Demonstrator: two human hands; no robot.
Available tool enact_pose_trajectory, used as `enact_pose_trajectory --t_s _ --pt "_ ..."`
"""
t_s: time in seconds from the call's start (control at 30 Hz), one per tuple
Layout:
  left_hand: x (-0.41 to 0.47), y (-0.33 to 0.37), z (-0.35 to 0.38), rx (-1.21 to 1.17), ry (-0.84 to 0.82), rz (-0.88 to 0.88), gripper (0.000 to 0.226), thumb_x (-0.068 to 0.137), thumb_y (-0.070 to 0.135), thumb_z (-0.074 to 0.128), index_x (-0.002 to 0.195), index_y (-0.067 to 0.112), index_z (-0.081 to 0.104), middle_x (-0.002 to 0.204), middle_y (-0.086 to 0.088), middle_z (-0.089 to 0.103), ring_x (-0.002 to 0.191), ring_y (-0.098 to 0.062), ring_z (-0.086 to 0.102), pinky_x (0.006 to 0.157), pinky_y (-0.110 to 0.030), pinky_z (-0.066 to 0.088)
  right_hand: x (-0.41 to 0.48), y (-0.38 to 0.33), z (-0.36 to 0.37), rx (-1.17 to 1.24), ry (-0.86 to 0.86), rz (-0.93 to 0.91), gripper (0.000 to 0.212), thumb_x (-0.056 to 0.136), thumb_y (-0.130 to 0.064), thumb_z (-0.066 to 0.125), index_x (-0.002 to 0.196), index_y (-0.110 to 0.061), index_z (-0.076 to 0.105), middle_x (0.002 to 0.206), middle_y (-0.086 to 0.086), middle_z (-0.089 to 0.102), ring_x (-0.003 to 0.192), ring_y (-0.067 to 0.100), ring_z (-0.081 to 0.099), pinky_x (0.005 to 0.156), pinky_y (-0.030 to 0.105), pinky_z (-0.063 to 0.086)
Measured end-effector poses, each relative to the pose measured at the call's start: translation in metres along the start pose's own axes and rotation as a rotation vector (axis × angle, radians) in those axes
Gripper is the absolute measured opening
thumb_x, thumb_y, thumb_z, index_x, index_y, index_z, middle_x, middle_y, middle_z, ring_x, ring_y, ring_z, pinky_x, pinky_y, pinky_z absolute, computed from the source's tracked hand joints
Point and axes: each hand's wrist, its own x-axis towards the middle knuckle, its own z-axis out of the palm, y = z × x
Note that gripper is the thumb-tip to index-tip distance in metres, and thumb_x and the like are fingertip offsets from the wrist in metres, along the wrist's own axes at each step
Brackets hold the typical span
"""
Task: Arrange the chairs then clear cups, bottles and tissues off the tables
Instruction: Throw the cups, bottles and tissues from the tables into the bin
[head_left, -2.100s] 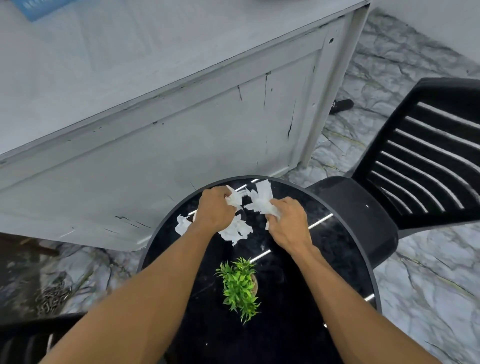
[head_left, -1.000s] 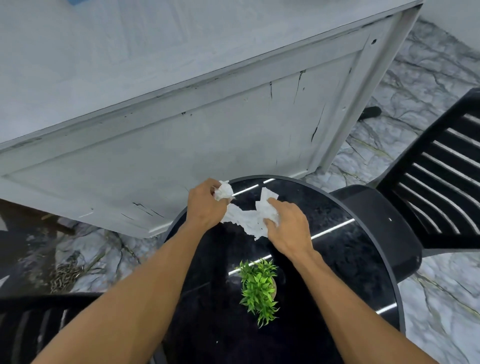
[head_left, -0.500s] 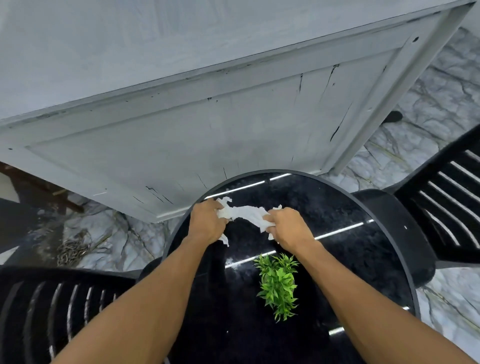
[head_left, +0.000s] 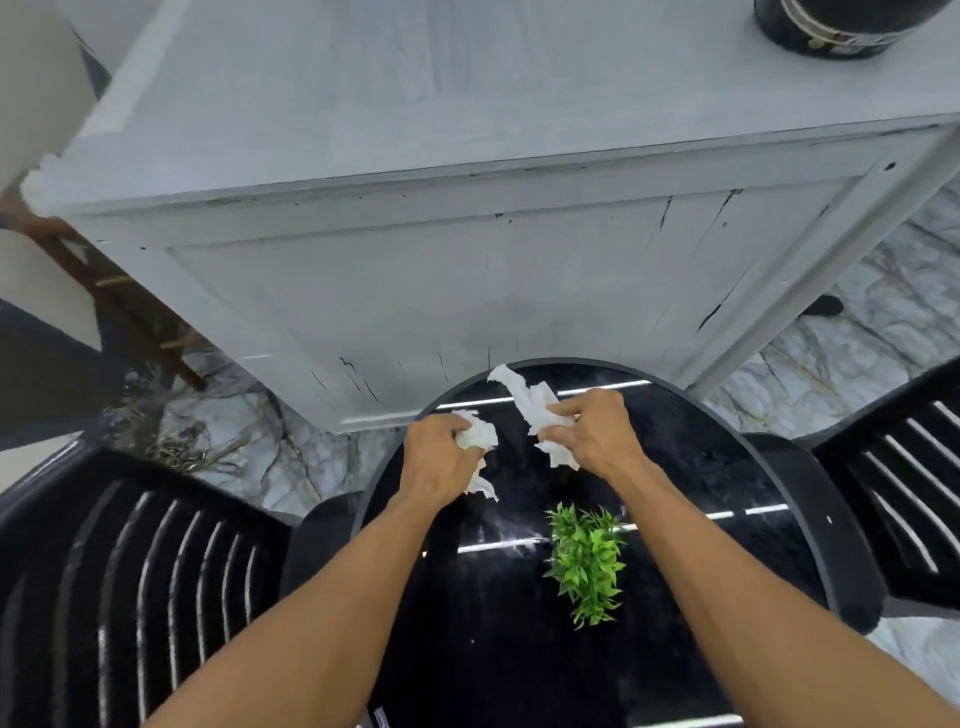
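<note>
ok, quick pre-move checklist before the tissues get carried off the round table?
1. Left hand closed on a tissue wad: ok.
2. Right hand closed on the other tissue: ok.
3. Loose tissue left on the black table: none visible, ok.
4. Trailing tissue ends clear of the plant: ok.
5. Cups or bottles on this table: none visible, ok.
6. Bin or drop-off spot: cannot tell, none in view.

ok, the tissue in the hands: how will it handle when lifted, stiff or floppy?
Likely floppy: the tissue in the right hand trails a limp, crumpled tail. Probably very light and compressible, since the left hand has its wad bunched in a loose fist. It looks ragged at the edges, so it may tear if pulled.
</note>
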Motion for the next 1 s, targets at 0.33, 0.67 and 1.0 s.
enact_pose_trajectory --t_s 0.33,0.67,1.0 --pt "-0.043 -0.022 -0.054 -0.108 0.083 -0.010 0.034 0.077 0.022 0.083 0.109 0.013 0.075 0.087 0.007 0.069 0.071 -0.003 0.058 0.054 -0.003 0.038 -0.047 -0.050 0.022 0.026 -0.007 -0.066 0.040 0.072 -0.020 0.085 0.110 -0.011 0.075 0.102 0.006 0.069 0.094 0.019 0.064 0.082 0.025 0.049" --pt "-0.150 -0.096 -0.209 -0.118 0.388 -0.075 0.041 0.079 0.023 0.081 0.118 0.011 0.072 0.102 -0.002 0.072 0.093 -0.014 0.060 0.086 -0.021 0.046 -0.143 -0.194 0.104 0.015 -0.091 -0.301 0.042 0.073 -0.024 0.086 0.110 -0.010 0.074 0.112 -0.002 0.070 0.097 0.014 0.064 0.083 0.022 0.045" --pt "-0.336 -0.242 -0.353 -0.210 0.748 -0.218 0.039 0.071 0.026 0.083 0.109 0.015 0.077 0.094 -0.001 0.074 0.092 -0.021 0.064 0.087 -0.034 0.055 -0.307 -0.331 0.268 -0.036 -0.235 -0.621 0.046 0.073 -0.026 0.087 0.114 -0.011 0.073 0.119 0.007 0.070 0.104 0.017 0.064 0.091 0.024 0.045"
